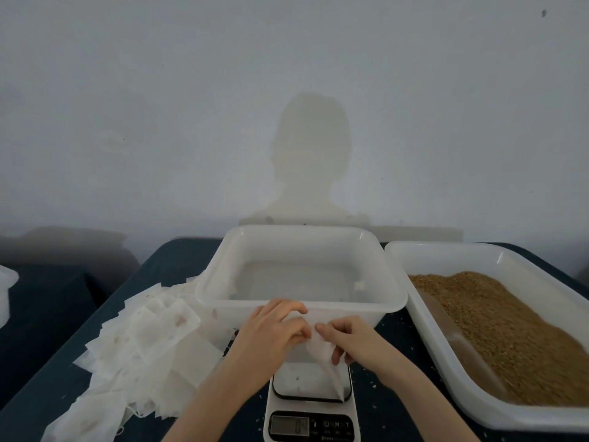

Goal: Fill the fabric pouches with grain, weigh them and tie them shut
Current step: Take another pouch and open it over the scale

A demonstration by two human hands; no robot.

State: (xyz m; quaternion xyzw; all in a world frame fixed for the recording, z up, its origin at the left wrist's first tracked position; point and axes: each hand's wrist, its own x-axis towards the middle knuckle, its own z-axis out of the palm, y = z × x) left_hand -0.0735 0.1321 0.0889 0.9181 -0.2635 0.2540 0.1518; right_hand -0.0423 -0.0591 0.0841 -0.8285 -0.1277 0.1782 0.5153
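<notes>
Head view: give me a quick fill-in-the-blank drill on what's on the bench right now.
1. Both hands, left hand and right hand, pinch one white fabric pouch above the white digital ____.
2. The brown grain lies in the white plastic tray on the person's ____ side.
3. The loose pile of empty white pouches lies on the ____ side.

Missing words: scale; right; left

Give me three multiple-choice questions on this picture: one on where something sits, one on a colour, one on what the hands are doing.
1. Where is the tub of grain?
A. far left
B. right of the scale
C. on the scale

2. What colour is the tablecloth?
A. dark blue
B. red
C. yellow

3. What do the left hand and right hand hold?
A. nothing
B. a spoon
C. a white pouch

Answers: 1 B, it stands at the table's right side. 2 A, the bare cloth looks dark blue. 3 C, both hands pinch its top above the scale.
</notes>
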